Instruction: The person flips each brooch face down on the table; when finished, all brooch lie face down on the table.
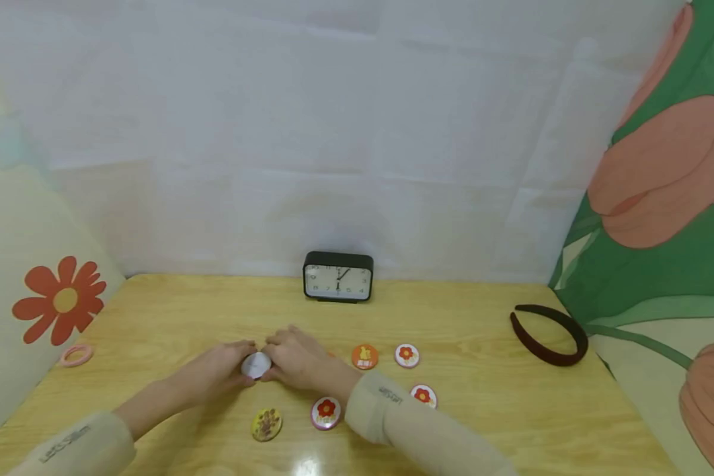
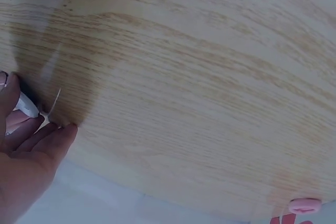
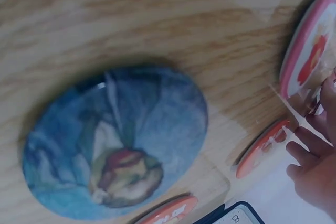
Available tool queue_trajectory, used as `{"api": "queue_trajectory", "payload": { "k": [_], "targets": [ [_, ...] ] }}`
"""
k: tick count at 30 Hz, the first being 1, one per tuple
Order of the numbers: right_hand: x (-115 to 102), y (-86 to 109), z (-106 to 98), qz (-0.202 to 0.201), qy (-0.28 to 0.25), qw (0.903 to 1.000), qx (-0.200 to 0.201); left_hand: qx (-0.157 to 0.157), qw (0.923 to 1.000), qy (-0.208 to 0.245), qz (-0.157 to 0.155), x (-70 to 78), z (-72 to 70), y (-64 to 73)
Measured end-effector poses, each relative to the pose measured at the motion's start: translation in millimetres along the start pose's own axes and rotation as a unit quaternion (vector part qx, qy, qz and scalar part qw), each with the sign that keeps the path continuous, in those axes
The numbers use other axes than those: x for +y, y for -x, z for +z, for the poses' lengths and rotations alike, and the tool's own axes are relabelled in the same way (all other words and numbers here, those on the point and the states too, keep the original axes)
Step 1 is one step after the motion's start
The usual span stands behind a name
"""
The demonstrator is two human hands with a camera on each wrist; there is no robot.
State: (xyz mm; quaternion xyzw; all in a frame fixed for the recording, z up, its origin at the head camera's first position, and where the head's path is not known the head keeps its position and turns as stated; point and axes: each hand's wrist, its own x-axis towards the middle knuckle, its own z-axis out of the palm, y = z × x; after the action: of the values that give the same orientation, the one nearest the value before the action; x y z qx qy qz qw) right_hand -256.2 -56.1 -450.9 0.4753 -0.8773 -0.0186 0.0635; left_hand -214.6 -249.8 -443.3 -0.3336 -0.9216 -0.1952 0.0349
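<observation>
Hands meet at the middle of the wooden surface (image 1: 172, 311) in our head view: our left hand (image 1: 217, 370) and right hand (image 1: 294, 367) both pinch a small round white badge (image 1: 256, 365) held between the fingertips, just above the wood. Around them lie other badges: a yellow sunflower one (image 1: 266, 424) and a pink-rimmed red-flower one (image 1: 325, 412) nearer us, an orange one (image 1: 365, 356), a white red-flower one (image 1: 406, 355) and another red-flower one (image 1: 422, 395) to the right. A black clock (image 1: 338, 277) stands at the back, a dark headband (image 1: 550, 334) lies far right, and a pink ring (image 1: 76, 355) lies far left.

From the left wrist we see the left hand's (image 2: 26, 166) curled fingers closed on the white rim of the badge (image 2: 26, 106), with bare wood beyond and the pink ring (image 2: 304, 204) at the edge.

From the right wrist a blue painted badge (image 3: 115, 142) fills the picture, lying flat; the fingers of a hand (image 3: 315, 166) show at the right edge, but we cannot tell that hand's grip from here. Red-edged badges (image 3: 312, 51) lie nearby.

We judge the work on the white badge is midway: it is lifted and held by both hands, while the other badges lie untouched.
</observation>
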Motion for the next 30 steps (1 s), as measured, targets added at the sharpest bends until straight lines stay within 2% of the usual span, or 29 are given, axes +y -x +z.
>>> {"api": "queue_trajectory", "payload": {
  "k": [3,7,13,15,19,21,27,30],
  "targets": [
    [0.1,0.3,1.2,-0.024,-0.002,0.9995,0.023,-0.005,1.0,-0.003,-0.005,1.4,0.2,1.7],
    [-0.6,-2.5,1.1,-0.039,-0.004,0.999,0.02,-0.006,1.0,-0.002,-0.003,0.7,0.0,4.1],
    [11.0,0.5,-7.0,0.007,-0.031,0.9991,-0.027,-0.029,0.9992,0.017,-0.023,4.9,-3.5,-3.4],
    [17.4,3.1,-10.6,0.02,-0.032,0.9984,-0.042,-0.039,0.9981,0.017,-0.044,8.5,-4.8,-5.8],
    [35.2,10.1,-16.8,0.021,-0.035,0.9981,-0.046,-0.047,0.9956,0.015,-0.079,17.7,-6.9,-16.8],
    [44.1,13.9,-18.8,0.018,-0.04,0.998,-0.046,-0.047,0.9954,0.012,-0.082,22.0,-7.8,-24.2],
    [68.0,33.1,-20.9,0.04,-0.069,0.9927,-0.09,-0.055,0.9976,-0.006,-0.042,33.4,-2.5,-55.3],
    [72.1,38.3,-20.6,0.04,-0.082,0.9905,-0.103,-0.065,0.9973,-0.005,-0.036,36.7,0.9,-63.9]
  ]
}}
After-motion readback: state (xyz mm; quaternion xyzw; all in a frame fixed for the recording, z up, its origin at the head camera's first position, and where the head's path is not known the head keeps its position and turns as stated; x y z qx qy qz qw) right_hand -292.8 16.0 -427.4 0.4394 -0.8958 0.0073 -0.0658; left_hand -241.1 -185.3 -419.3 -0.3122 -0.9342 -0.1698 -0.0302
